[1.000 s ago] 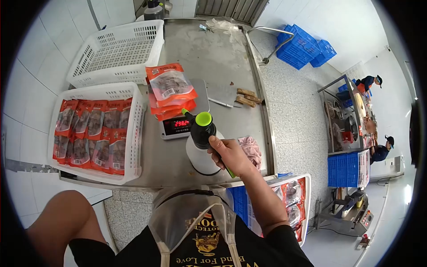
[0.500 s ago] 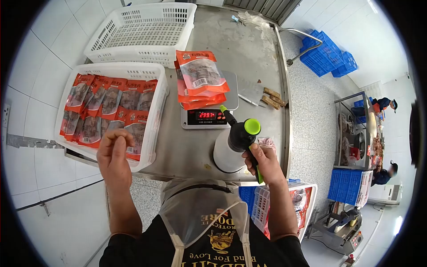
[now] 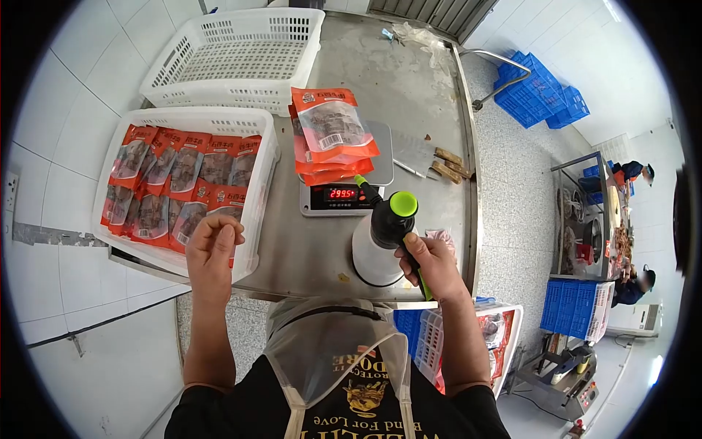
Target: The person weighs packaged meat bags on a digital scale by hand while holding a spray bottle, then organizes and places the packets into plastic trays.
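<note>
My right hand (image 3: 433, 269) is wrapped round the black and green handle of a pump spray bottle (image 3: 374, 252), which stands upright near the table's front edge. Its green nozzle reaches toward the scale (image 3: 330, 207), whose red display reads about 299.5. On the scale lies a stack of red food pouches (image 3: 336, 132) with clear windows showing dark contents. My left hand (image 3: 210, 256) is raised beside the front right corner of a white crate (image 3: 265, 186). Its fingers are curled against the thumb, with nothing showing in them. Rows of similar pouches (image 3: 186, 168) fill that crate.
Behind the filled crate stands a second white crate (image 3: 234, 91). A cleaver (image 3: 417, 161) and brown-handled tools (image 3: 447, 164) lie right of the scale. Clear plastic (image 3: 420, 33) lies at the back. Blue crates (image 3: 530, 88) stand on the floor; two people work at the far right.
My left hand has shifted right and slightly down, its fingers still curled. The spray bottle's top has tilted slightly left in my right hand. The display went from about 299.7 to 299.5.
</note>
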The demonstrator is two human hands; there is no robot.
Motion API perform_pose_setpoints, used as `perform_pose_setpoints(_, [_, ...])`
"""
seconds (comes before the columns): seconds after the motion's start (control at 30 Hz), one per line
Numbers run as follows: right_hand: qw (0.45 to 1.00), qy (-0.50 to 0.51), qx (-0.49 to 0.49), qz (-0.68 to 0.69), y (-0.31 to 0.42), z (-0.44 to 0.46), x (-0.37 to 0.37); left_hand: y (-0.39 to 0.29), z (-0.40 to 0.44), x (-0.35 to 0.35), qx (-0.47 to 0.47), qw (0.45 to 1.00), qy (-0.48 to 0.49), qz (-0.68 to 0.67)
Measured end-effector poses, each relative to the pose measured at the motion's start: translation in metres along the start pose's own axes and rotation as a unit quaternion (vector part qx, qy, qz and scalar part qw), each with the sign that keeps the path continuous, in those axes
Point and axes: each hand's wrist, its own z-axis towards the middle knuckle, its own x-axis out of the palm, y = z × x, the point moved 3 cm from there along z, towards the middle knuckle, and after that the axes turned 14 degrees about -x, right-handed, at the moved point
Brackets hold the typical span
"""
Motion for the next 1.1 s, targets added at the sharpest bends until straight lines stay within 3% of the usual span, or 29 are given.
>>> perform_pose_setpoints(0.73, [0.999, -0.001, -0.025, 0.029, -0.016, -0.017, -0.016, 0.028, 0.03, 0.022, -0.078, 0.996, 0.019, 0.028])
perform_pose_setpoints(0.87, [0.999, -0.016, -0.021, 0.024, -0.015, -0.017, -0.014, 0.045, 0.079, 0.041, -0.172, 0.985, 0.012, -0.022])
perform_pose_setpoints(1.0, [0.999, -0.017, -0.03, 0.013, -0.027, -0.025, -0.016, 0.088, 0.138, 0.064, -0.129, 0.99, -0.002, 0.059])
perform_pose_setpoints(1.1, [0.998, -0.042, -0.033, 0.018, -0.031, -0.035, -0.021, 0.06, 0.134, 0.081, -0.105, 0.99, -0.026, 0.091])
